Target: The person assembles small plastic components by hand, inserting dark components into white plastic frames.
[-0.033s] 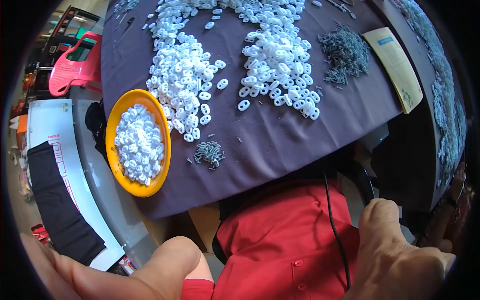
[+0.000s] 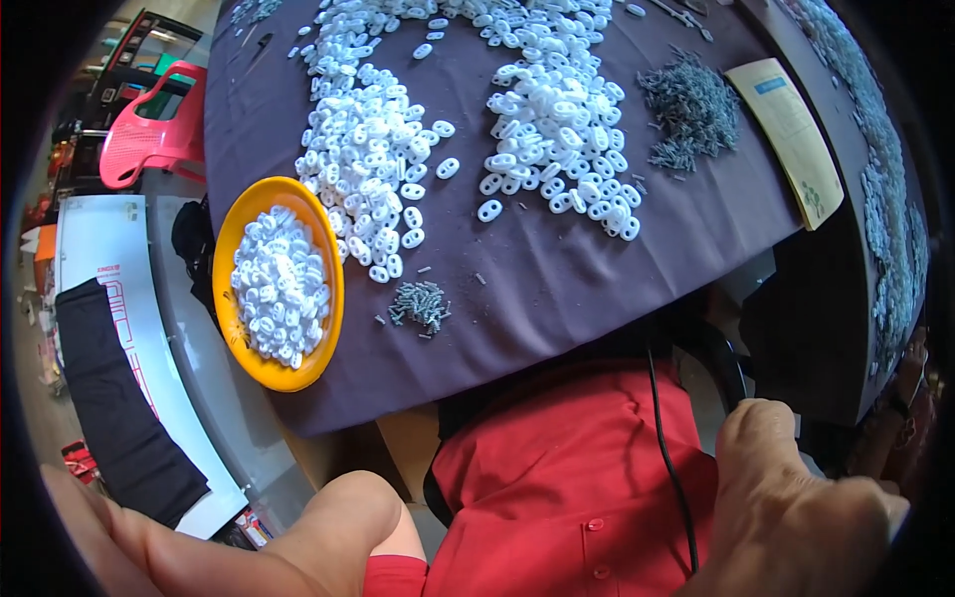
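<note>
My left arm is bent at the lower left, and my left hand (image 2: pixel 85 517) runs out past the picture's edge with its fingers hidden. At the lower right my right hand (image 2: pixel 846 522) is cut off likewise, its fingers not showing. Neither touches anything on the table. Beyond them, white oval plastic pieces with two holes (image 2: pixel 363 164) lie in a pile on the left, and another pile (image 2: pixel 562 114) lies to its right. An orange dish (image 2: pixel 229 333) at the table's left edge holds more such white pieces (image 2: pixel 279 289). Small grey metal springs (image 2: pixel 420 306) lie near the front.
A larger spring heap (image 2: pixel 693 109) and a yellowish envelope (image 2: pixel 791 139) lie at the right of the dark-clothed table (image 2: pixel 477 353). A plier-like tool (image 2: pixel 686 18) is behind them. A pink chair (image 2: pixel 149 134) stands left. Part of another person (image 2: pixel 910 373) shows far right.
The table and its things sit slightly farther right in the picture. My right hand has shifted a little at the edge; my left arm looks the same.
</note>
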Demonstrator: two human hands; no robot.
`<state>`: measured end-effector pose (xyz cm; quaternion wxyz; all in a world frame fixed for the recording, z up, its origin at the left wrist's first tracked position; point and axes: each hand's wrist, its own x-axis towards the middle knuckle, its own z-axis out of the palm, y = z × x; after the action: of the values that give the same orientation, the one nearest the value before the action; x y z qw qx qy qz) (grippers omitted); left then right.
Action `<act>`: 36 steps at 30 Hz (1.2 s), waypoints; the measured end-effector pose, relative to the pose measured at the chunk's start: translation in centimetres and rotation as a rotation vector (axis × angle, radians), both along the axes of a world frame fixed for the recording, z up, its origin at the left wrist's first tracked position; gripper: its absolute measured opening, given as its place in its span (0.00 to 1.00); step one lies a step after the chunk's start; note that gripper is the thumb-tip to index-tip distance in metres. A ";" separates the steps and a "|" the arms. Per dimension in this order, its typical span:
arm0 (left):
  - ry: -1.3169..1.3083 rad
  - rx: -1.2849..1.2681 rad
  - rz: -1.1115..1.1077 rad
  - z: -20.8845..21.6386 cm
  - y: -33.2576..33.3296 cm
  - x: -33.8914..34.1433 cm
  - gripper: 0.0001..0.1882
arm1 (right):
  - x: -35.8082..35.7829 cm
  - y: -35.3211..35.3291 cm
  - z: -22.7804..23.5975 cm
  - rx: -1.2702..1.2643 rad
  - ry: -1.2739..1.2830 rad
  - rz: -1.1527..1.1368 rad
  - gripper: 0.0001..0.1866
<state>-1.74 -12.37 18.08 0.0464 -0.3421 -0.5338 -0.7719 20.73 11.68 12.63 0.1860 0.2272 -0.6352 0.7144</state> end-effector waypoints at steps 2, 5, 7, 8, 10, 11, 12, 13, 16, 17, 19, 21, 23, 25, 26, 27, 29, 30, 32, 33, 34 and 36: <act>0.006 -0.007 0.006 0.2 -0.1 0.1 0.05 | 0.0 -0.1 -0.1 -0.018 0.009 0.008 0.06; 0.003 -0.012 -0.002 0.2 0.0 0.1 0.05 | -0.1 -0.1 -0.1 -0.021 0.010 0.002 0.06; -0.001 -0.008 -0.002 0.0 0.0 0.0 0.05 | 0.0 -0.3 0.1 -0.018 0.001 -0.002 0.06; 0.001 -0.002 0.006 0.0 -0.1 0.0 0.05 | 0.0 -0.2 0.1 -0.018 -0.001 0.004 0.06; 0.006 -0.006 0.009 0.1 -0.3 0.2 0.05 | 0.0 -0.3 0.1 -0.034 0.008 0.008 0.06; 0.008 -0.007 0.012 0.2 -0.4 0.3 0.05 | 0.0 -0.2 0.0 -0.039 0.005 0.013 0.06; 0.010 -0.009 0.014 0.2 -0.4 0.3 0.06 | -0.1 -0.2 0.0 -0.043 0.010 0.013 0.06; 0.010 -0.010 0.008 0.2 -0.4 0.4 0.06 | 0.0 -0.3 0.1 -0.042 0.007 0.009 0.06; 0.003 -0.002 0.007 0.0 -0.3 0.4 0.06 | 0.1 -0.4 0.3 -0.041 -0.006 0.011 0.06; 0.004 0.005 0.016 0.0 -0.4 0.5 0.06 | 0.2 -0.4 0.4 -0.038 -0.009 0.016 0.06; 0.012 0.006 0.027 0.1 -0.6 1.0 0.06 | 0.1 -0.2 0.7 -0.057 0.001 0.021 0.06; 0.012 0.000 0.044 0.3 -1.1 1.5 0.06 | 0.1 0.2 1.3 -0.084 -0.004 0.032 0.07; 0.012 0.015 0.066 0.3 -1.5 1.9 0.06 | 0.0 0.6 2.0 -0.096 -0.009 0.048 0.07; 0.011 0.027 0.072 0.4 -1.8 2.3 0.06 | -0.1 0.5 2.6 -0.107 -0.012 0.063 0.07; 0.013 0.026 0.077 0.6 -1.9 2.5 0.06 | -0.3 0.5 2.8 -0.119 -0.012 0.072 0.07; 0.021 0.025 0.081 0.7 -2.0 2.8 0.06 | -0.4 0.4 2.9 -0.127 -0.010 0.078 0.07; 0.029 0.038 0.088 0.9 -2.2 3.3 0.06 | -0.6 0.2 3.1 -0.135 -0.012 0.093 0.07; 0.031 0.044 0.091 1.0 -2.3 3.6 0.06 | -0.6 0.4 3.4 -0.145 -0.023 0.103 0.07; 0.028 0.049 0.089 1.2 -2.5 4.1 0.06 | -0.4 0.2 4.2 -0.181 -0.034 0.107 0.07; 0.032 0.050 0.089 1.2 -2.5 4.2 0.06 | -0.3 0.3 4.6 -0.205 -0.034 0.112 0.08; 0.038 0.057 0.090 1.2 -2.5 4.6 0.06 | -0.1 0.3 5.1 -0.233 -0.034 0.118 0.08; 0.040 0.062 0.086 1.4 -2.5 5.0 0.06 | 0.0 0.4 6.0 -0.303 -0.031 0.129 0.08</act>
<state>3.29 -14.85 19.43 0.1008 -0.3328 -0.5229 -0.7782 20.78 12.03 18.61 0.1620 0.2259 -0.5070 0.8159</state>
